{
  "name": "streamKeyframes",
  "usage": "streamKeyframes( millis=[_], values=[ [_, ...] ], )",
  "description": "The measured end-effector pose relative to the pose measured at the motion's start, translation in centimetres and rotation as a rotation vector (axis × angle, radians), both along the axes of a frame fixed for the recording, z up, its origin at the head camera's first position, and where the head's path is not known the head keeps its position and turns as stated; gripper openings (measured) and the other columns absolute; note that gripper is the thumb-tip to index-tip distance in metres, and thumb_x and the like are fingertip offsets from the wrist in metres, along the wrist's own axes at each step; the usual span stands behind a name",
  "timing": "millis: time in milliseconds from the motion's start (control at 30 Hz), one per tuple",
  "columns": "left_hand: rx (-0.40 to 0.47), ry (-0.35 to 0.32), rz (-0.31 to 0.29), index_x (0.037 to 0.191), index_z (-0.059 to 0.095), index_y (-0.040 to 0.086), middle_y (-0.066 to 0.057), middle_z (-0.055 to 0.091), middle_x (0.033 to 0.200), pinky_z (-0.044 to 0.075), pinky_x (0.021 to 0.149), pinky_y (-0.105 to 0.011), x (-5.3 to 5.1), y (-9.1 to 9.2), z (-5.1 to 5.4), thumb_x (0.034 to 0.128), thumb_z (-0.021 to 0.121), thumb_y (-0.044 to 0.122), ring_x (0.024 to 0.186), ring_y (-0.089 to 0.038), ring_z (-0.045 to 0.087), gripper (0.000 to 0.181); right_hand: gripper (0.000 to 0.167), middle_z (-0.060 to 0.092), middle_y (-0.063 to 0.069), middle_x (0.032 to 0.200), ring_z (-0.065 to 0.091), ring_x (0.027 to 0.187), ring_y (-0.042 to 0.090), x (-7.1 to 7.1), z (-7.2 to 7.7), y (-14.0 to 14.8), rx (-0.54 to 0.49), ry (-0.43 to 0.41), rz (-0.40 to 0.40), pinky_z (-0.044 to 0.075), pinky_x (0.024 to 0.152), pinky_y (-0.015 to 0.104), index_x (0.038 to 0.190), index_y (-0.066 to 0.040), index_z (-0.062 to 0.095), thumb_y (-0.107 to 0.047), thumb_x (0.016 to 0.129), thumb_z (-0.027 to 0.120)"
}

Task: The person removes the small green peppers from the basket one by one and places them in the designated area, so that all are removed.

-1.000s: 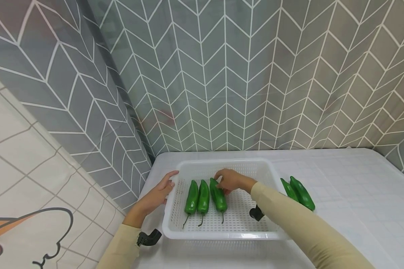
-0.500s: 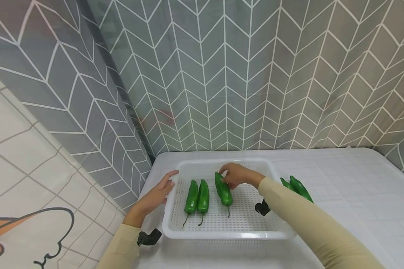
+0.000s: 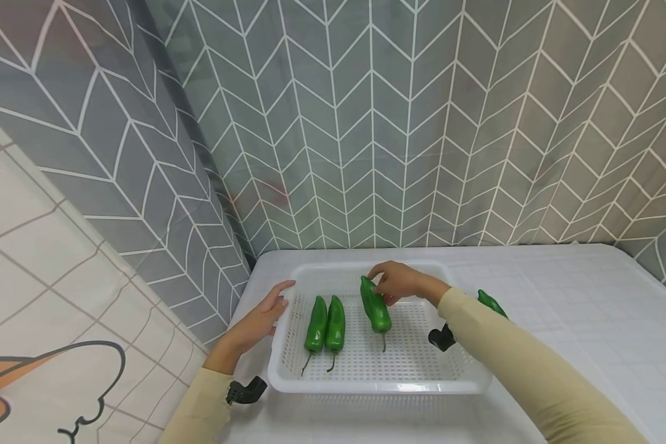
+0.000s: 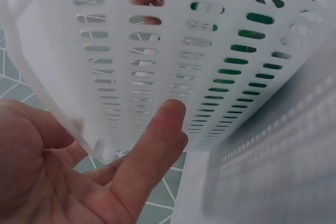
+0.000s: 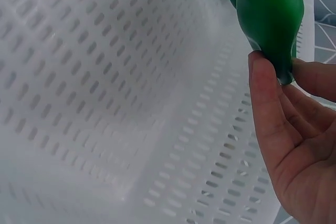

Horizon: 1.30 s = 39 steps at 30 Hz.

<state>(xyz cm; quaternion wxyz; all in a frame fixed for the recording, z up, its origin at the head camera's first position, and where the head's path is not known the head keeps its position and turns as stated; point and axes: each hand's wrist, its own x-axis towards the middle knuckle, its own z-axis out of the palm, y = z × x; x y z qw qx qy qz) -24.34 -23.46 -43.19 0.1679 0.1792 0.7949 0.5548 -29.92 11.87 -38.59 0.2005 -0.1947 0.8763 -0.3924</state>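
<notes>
My right hand point(image 3: 398, 281) pinches a long green chili pepper point(image 3: 375, 308) near its pointed end, above the basket floor, with its stem end toward me. In the right wrist view thumb and fingertips close on the tip of that pepper point(image 5: 270, 14). Two more green chili peppers, one at the left point(image 3: 316, 327) and one beside it point(image 3: 335, 325), lie side by side in the white perforated basket point(image 3: 377, 387). My left hand point(image 3: 258, 317) holds the basket's left rim; in the left wrist view fingertips touch the outer wall point(image 4: 121, 51).
Right of the basket another green pepper point(image 3: 491, 302) lies on the white-covered table point(image 3: 577, 333), partly hidden by my right sleeve. A grey patterned curtain point(image 3: 388, 154) hangs behind the table. White tiled-pattern cloth point(image 3: 44, 271) lies to the left.
My right hand has moved the gripped pepper away from the other two, rightward and toward the back. The left hand stays on the rim. My right sleeve now covers more of the peppers outside.
</notes>
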Motion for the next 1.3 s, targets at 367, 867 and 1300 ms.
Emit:
streamKeyframes(
  millis=[367,867,1300],
  values=[
    [0.010,0.007,-0.023,0.161,0.014,0.022,-0.026,0.041,0.145,0.058,0.085,-0.046,-0.1,-0.1,0.0,0.1134,0.033,0.030,0.119,-0.035,0.060,0.052,0.040,0.069,0.017,0.105,0.072,0.084,0.024,0.2,1.2,1.5,-0.011,-0.012,-0.019,0.061,0.072,0.037,0.137,0.007,0.054,-0.002,0.099,0.060],
    [0.018,-0.008,-0.019,0.161,0.014,0.023,-0.026,0.040,0.146,0.057,0.085,-0.046,-0.1,-0.2,-0.2,0.1134,0.033,0.030,0.120,-0.035,0.059,0.052,0.042,0.070,0.019,0.107,0.072,0.084,0.024,-0.1,2.2,4.3,-0.046,0.011,-0.034,0.061,0.074,0.039,0.139,0.008,0.051,-0.004,0.100,0.060],
    [0.037,-0.012,-0.036,0.161,0.014,0.022,-0.026,0.040,0.146,0.058,0.084,-0.046,-0.1,0.0,0.0,0.1134,0.033,0.030,0.119,-0.035,0.059,0.052,0.044,0.068,0.022,0.113,0.072,0.091,0.028,0.1,3.9,6.1,-0.047,0.041,-0.039,0.061,0.078,0.040,0.142,0.009,0.047,-0.006,0.101,0.057]
  ],
)
